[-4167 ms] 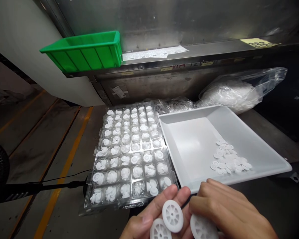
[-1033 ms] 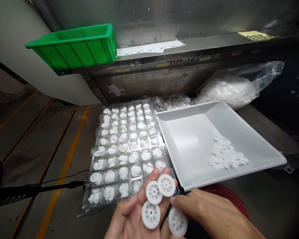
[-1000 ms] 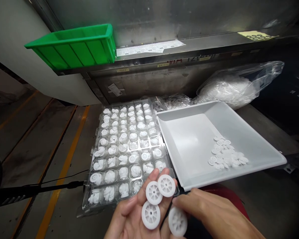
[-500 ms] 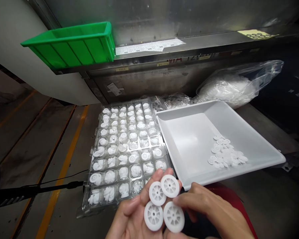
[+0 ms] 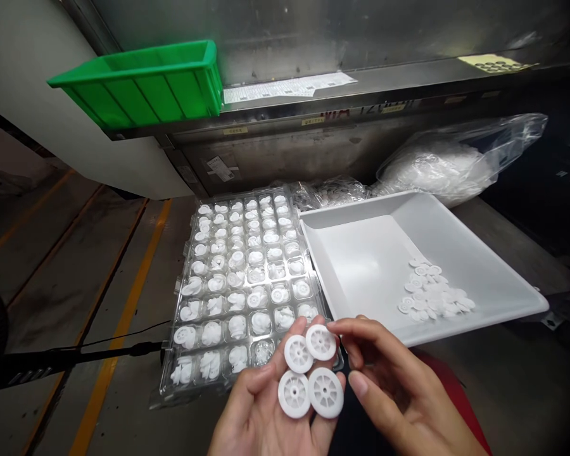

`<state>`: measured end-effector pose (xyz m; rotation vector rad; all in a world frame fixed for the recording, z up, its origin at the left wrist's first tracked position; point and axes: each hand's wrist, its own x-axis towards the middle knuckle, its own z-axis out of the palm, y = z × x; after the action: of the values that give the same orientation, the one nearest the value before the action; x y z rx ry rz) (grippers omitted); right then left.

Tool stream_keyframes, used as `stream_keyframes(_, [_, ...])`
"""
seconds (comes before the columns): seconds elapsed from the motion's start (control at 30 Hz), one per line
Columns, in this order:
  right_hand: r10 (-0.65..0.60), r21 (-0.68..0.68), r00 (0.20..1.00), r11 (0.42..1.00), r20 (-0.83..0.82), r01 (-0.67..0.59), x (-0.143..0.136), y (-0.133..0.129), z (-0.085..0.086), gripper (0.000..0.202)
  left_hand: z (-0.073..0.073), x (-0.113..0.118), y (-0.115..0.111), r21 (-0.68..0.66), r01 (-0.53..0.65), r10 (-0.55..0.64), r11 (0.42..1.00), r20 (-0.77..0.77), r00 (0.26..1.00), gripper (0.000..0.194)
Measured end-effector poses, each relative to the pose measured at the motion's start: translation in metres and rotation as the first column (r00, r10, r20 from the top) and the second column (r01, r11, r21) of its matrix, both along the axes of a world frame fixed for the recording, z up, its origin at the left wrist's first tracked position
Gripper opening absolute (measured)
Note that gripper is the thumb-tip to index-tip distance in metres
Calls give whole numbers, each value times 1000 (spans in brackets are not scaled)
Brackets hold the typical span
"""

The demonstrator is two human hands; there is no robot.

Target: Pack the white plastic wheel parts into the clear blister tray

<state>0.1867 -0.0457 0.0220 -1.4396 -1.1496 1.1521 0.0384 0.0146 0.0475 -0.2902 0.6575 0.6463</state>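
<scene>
My left hand (image 5: 270,415) is palm up, with several small white plastic wheels (image 5: 325,392) lying on its palm and fingers. Each wheel is round and spoked, with a small hole at its centre. My right hand (image 5: 399,386) is close on the right, thumb and index finger apart. Its index fingertip is at the rim of the upper right wheel (image 5: 321,342); I cannot tell whether it presses on it. Beyond my left hand lies a clear blister tray (image 5: 183,380), its pockets filled with white plastic parts. Both hands hide the tray's near right corner.
A light grey bin (image 5: 361,266) to the right holds a pile of white wheels (image 5: 434,297). Behind it is a clear plastic bag (image 5: 441,164) of white parts. A green crate (image 5: 142,88) and paper sheets (image 5: 285,87) sit on the metal ledge.
My right hand's index finger has moved up from the lower right wheel to the upper right one, and its thumb now shows apart. The wheels on my left hand tilt slightly differently.
</scene>
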Motion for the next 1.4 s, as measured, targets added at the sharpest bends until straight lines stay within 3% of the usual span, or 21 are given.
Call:
stream_keyframes(0.13, [14,-145,989,989,-146,-35,1,4,-2,23,0,2,3,-2,-3,3,1000,-25,1000,45])
stream_keyframes(0.27, [-1,-193,979,980,-206,-39,1,5,-3,24,2,3,2,11,-9,10,1000,-19,1000,44])
stream_keyframes(0.5, [9,-129,990,991,-139,-27,-5,5,-2,33,-5,3,-2,89,29,-27,996,-24,999,40])
stream_keyframes(0.73, [3,-67,995,998,-97,-10,-4,6,-3,26,-9,5,-5,142,58,-50,988,-59,997,43])
stream_keyframes(1.07, [-43,-94,996,995,-79,35,-4,5,-3,24,-4,9,0,64,77,-67,995,-149,987,41])
stream_keyframes(1.4, [-76,-129,991,990,-108,62,-6,3,-9,30,-11,9,3,17,41,-39,999,-89,995,39])
